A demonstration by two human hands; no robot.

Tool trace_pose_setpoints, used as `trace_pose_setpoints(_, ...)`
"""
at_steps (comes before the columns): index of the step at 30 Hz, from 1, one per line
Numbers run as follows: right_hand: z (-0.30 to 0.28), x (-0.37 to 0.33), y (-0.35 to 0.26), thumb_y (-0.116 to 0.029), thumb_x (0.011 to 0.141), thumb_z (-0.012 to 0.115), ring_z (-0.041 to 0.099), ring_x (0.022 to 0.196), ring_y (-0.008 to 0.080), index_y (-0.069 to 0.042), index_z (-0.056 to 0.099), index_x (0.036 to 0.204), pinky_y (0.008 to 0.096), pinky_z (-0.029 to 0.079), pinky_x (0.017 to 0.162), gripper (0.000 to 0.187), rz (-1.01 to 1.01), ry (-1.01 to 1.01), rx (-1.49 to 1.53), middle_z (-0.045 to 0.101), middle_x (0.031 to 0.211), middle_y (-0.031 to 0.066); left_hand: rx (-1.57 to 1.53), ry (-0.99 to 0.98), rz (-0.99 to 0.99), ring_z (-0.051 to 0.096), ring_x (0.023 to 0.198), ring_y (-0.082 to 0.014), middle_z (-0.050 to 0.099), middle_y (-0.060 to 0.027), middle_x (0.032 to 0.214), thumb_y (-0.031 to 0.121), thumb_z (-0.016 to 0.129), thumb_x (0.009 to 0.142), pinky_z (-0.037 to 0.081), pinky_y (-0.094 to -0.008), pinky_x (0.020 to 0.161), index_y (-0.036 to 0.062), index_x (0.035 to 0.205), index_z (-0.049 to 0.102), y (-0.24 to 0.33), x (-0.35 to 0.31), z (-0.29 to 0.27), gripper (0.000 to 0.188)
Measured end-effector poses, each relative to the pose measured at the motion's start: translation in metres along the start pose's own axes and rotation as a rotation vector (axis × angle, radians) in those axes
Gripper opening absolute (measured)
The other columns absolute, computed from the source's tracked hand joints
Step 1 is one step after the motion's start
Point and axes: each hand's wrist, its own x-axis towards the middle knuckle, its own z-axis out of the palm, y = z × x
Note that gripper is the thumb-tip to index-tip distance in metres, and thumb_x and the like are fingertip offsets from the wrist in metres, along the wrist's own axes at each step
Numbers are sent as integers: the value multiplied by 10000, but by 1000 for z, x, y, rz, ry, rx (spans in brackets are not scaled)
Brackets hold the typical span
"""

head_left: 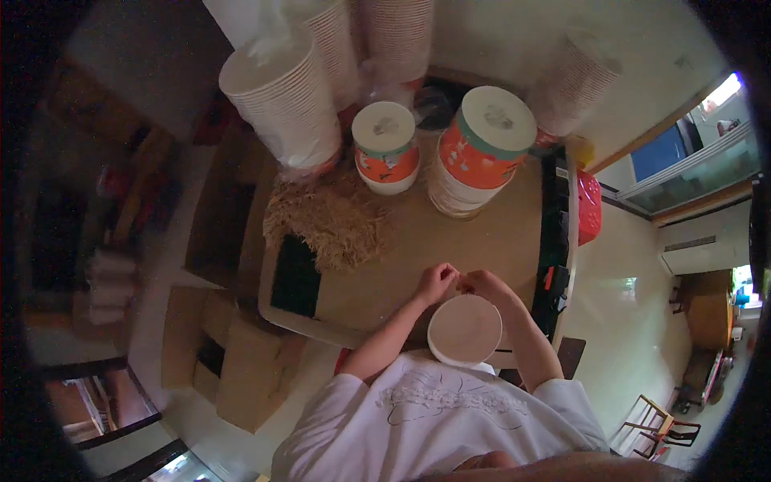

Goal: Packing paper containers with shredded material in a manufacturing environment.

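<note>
The left hand [438, 283] and right hand [484, 285] meet, fingers bunched, just beyond a pale tub [465, 328] between the forearms; any grip, and the tub's contents, I cannot tell. Plastic wraps a white stack [287, 104] by the worktop [490, 241]; another stack [397, 36] is cut off above.

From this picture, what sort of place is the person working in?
Probably a small workroom: a tall stack of nested white round tubs, a loose heap of brown stringy shreds and a brown cardboard box suggest it.
</note>
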Motion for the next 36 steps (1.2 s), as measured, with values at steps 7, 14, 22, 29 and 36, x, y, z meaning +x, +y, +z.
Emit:
trace_pose_setpoints(7, -22, 18, 24, -184, 795, 593, 477, 544, 64, -35, 607, 837, 183, 352, 453, 155, 266, -46, 360, 538, 667, -5, -18, -86, -52, 584, 662, -124, 622, -55, 736, 107, 566, 774, 463, -267, 591, 43, 790, 600, 5, 13, 5, 74)
trace_pose_setpoints(14, -8, 2, 4, -153, 796, 582, 460, 506, 58, -43, 598, 818, 188, 341, 410, 113, 282, 25, 448, 524, 646, -11, -497, -331, -423, 552, 727, -94, 601, -15, 785, 104, 580, 774, 448, -245, 657, 32, 823, 609, -15, 8, -14, 92)
trace_pose_setpoints(22, -19, 5, 39, -169, 785, 596, 461, 500, 53, -52, 594, 810, 179, 343, 405, 119, 260, 31, 281, 526, 638, -12, -69, -237, -145, 567, 682, -117, 602, -43, 716, 87, 604, 732, 457, -252, 632, 45, 779, 630, -5, 15, -2, 68)
trace_pose_setpoints(29, -11, -8, 25, -191, 792, 593, 472, 514, 47, -52, 598, 792, 174, 332, 405, 139, 269, 17, 309, 534, 636, -21, 38, 6, -115, 580, 613, -187, 589, -101, 676, 126, 632, 674, 461, -295, 574, 41, 690, 613, -34, 12, 4, 89)
trace_pose_setpoints(36, -2, -16, 9, -205, 798, 584, 475, 551, 44, -61, 604, 767, 183, 337, 441, 149, 228, 40, 186, 536, 635, -28, 189, 34, -50, 582, 613, -212, 593, -98, 670, 144, 629, 638, 463, -326, 573, 45, 671, 607, -41, 11, 10, 107)
